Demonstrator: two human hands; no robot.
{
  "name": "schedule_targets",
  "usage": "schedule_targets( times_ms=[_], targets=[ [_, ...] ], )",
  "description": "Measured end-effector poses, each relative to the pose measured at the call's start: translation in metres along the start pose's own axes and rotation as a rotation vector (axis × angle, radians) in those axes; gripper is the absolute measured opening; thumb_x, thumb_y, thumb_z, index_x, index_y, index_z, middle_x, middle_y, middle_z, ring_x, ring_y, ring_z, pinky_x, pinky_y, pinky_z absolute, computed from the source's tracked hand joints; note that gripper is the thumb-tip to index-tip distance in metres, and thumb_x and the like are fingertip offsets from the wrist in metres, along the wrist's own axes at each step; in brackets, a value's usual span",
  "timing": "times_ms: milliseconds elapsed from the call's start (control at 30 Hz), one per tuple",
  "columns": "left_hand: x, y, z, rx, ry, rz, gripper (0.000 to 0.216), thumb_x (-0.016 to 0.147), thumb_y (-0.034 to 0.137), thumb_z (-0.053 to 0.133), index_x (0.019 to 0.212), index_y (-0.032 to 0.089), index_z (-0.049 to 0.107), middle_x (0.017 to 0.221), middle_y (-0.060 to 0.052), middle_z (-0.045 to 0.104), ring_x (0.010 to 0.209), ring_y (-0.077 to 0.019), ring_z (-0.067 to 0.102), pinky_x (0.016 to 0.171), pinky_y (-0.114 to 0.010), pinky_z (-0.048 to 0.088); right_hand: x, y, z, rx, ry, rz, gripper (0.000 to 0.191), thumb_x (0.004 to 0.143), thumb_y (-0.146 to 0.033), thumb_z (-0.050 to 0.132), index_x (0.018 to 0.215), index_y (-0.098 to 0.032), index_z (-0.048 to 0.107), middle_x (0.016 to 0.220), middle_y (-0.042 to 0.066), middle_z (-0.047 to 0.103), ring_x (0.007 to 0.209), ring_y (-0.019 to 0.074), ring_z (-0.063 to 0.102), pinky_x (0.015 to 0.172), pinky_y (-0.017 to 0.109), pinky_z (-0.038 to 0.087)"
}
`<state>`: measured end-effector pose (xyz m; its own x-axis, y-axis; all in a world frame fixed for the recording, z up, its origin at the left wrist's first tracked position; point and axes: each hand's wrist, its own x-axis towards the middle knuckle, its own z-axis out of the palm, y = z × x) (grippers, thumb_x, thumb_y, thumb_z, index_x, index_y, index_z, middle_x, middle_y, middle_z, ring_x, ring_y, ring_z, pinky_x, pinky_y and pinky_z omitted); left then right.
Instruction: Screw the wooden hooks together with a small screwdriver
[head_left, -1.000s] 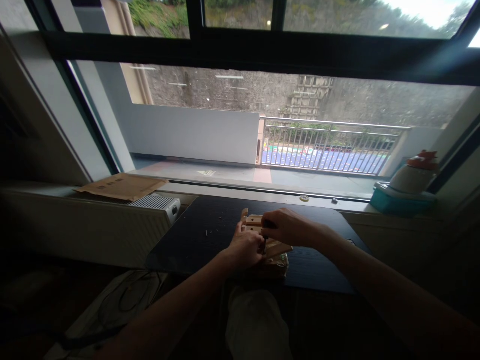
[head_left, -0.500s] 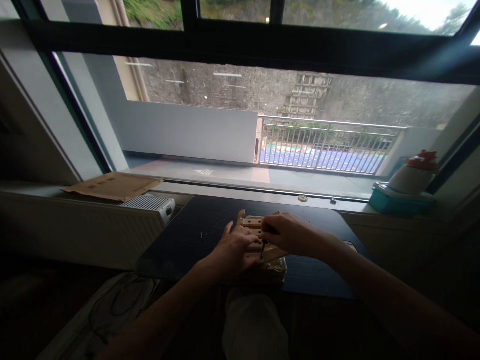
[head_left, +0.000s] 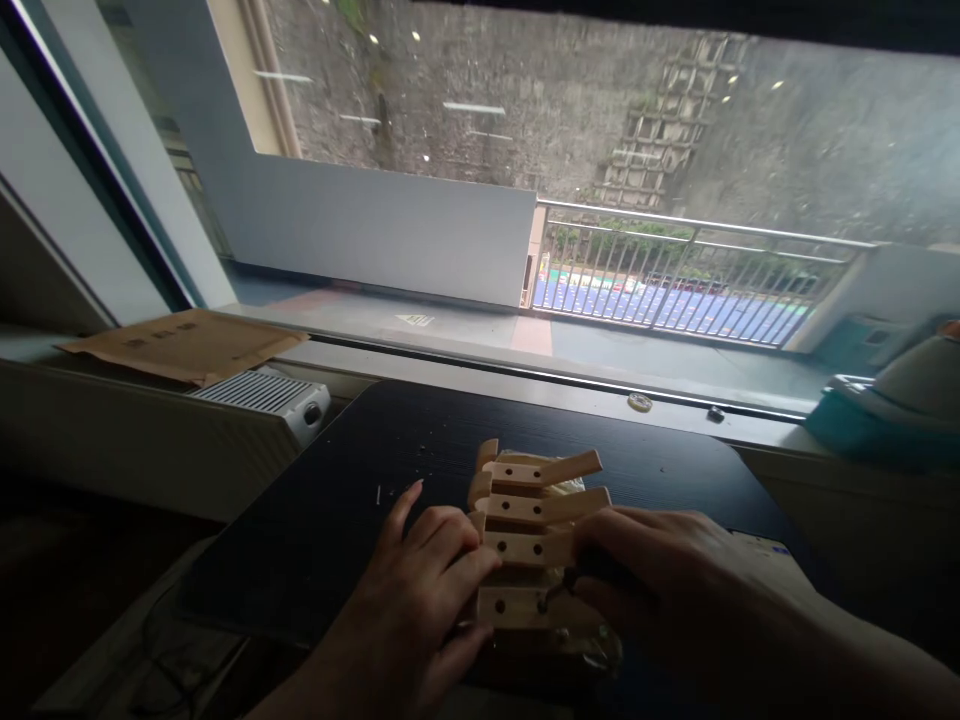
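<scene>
Several pale wooden slats (head_left: 523,508) lie in parallel rows, each with two dark holes and raised ends. They rest on a block wrapped in clear plastic (head_left: 600,645), whose material is too dark to make out. My left hand (head_left: 431,580) is closed on the left end of the nearest slat (head_left: 517,608), thumb low and little finger sticking out. In my right hand (head_left: 645,565) is a dark, thin-shafted screwdriver (head_left: 566,583), its handle mostly hidden by the fingers. Its tip meets the right hole of the nearest slat at a slant.
The black table (head_left: 330,500) bears small loose bits and a thin screw-like piece (head_left: 378,494). A phone-like slab (head_left: 757,545) lies partly behind my right wrist. On the sill are a tape roll (head_left: 639,402), a small dark object (head_left: 715,414) and a teal box (head_left: 847,420). A brown envelope (head_left: 187,345) tops the radiator (head_left: 259,395).
My view has tipped down and come closer, so hands and slats look larger. The screwdriver leans more to the right, and its tip remains at the nearest slat.
</scene>
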<state>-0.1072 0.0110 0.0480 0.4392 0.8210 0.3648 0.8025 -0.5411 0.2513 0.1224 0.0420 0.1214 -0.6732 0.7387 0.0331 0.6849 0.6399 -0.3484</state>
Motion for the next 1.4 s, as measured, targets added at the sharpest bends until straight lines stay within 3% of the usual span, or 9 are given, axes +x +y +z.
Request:
schedule_targets(
  times_ms=[300,600,800,1000,1400],
  targets=[
    [0.003,-0.003,-0.001,0.048,0.038,0.067,0.03,0.071,0.027,0.059,0.101,0.032,0.058,0.096,0.001,0.06,0.107,-0.021,0.049,0.111,-0.049,0.007,0.0,0.006,0.0,0.016,0.032,0.013,0.011,0.084,-0.029,0.046,0.08,-0.025,0.055,0.073,0.001,0.061,0.055,0.0123,0.051,0.045,0.023,0.028],
    [0.021,0.034,-0.018,-0.003,-0.135,0.066,0.024,0.071,0.027,0.062,0.095,0.028,0.061,0.1,0.0,0.059,0.113,-0.0218,0.044,0.111,-0.049,0.01,-0.002,-0.011,-0.008,-0.019,0.015,0.007,0.016,0.085,-0.026,0.044,0.075,-0.02,0.055,0.067,0.0,0.058,0.054,0.0102,0.044,0.052,0.024,0.028],
    [0.026,0.031,-0.005,0.085,-0.213,0.12,0.024,0.069,0.028,0.061,0.092,0.022,0.063,0.104,-0.005,0.058,0.114,-0.0265,0.043,0.108,-0.053,0.008,-0.003,-0.019,-0.006,-0.06,0.082,-0.023,0.014,0.085,-0.025,0.046,0.077,-0.018,0.055,0.073,0.001,0.061,0.061,0.0108,0.048,0.055,0.023,0.027],
    [0.027,0.023,0.012,0.167,-0.195,0.134,0.018,0.072,0.027,0.058,0.087,0.024,0.065,0.089,-0.004,0.065,0.108,-0.0264,0.046,0.106,-0.055,0.006,-0.006,-0.02,-0.004,-0.098,0.123,-0.029,0.016,0.085,-0.025,0.045,0.078,-0.017,0.057,0.074,0.003,0.062,0.064,0.0119,0.051,0.056,0.023,0.028],
    [0.028,0.027,0.01,0.136,-0.179,0.135,0.019,0.075,0.029,0.053,0.09,0.025,0.064,0.095,-0.004,0.065,0.111,-0.028,0.045,0.104,-0.057,0.006,-0.014,-0.027,-0.001,-0.099,0.148,-0.032,0.018,0.085,-0.026,0.046,0.081,-0.016,0.061,0.075,0.003,0.062,0.063,0.0115,0.05,0.056,0.022,0.029]
  ],
)
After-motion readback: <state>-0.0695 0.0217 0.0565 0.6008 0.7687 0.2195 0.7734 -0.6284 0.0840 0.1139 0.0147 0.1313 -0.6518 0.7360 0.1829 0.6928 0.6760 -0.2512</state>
